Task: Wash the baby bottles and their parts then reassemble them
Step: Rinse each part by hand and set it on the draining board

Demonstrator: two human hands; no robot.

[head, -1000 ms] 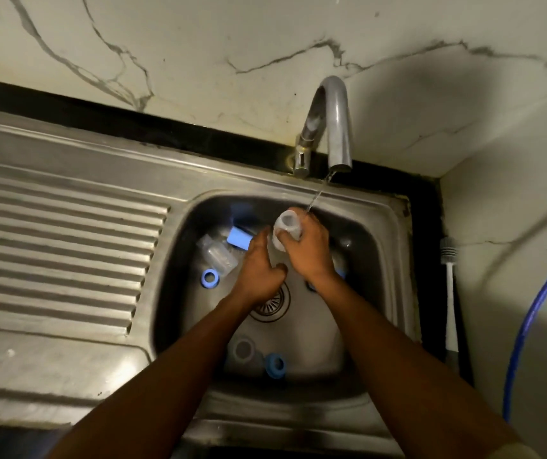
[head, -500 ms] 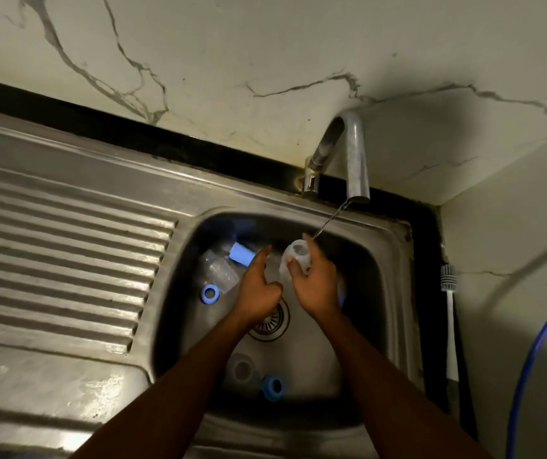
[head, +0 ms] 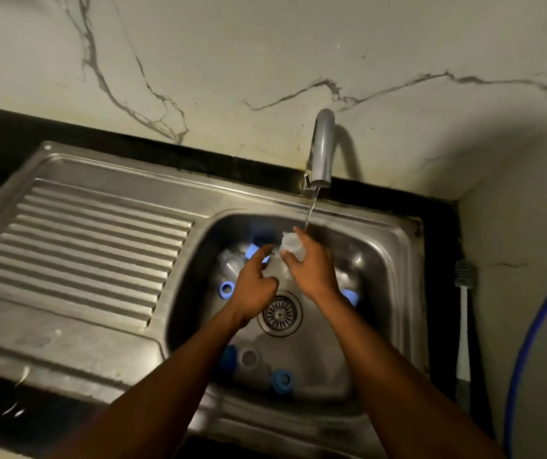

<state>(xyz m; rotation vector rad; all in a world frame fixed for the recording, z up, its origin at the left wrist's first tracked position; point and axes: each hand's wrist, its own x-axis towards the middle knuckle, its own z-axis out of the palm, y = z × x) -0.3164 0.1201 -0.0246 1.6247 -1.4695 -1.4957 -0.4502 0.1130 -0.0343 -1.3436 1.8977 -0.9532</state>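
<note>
My right hand (head: 311, 270) grips a clear baby bottle (head: 291, 248), its open mouth tilted up under the thin stream from the tap (head: 321, 150). My left hand (head: 254, 283) hovers just left of it with fingers loosely curled, holding nothing. On the sink (head: 394, 260) floor lie another clear bottle (head: 230, 265) with a blue cap (head: 254, 251) at the back left and a blue ring (head: 226, 289) beside it. Near the front lie a clear bottle (head: 249, 359) and a blue collar (head: 282, 380). A blue part (head: 353, 297) peeks out behind my right wrist.
The drain strainer (head: 280, 313) sits mid-basin. A ribbed steel drainboard (head: 76, 253) extends to the left. A white brush (head: 463, 313) leans in the dark gap right of the sink, and a blue hose (head: 530, 332) curves down the right wall. Marble wall behind.
My left hand has let go of the bottle and drawn slightly away to the left. My right hand keeps the bottle under the stream. The view has tilted and shifted.
</note>
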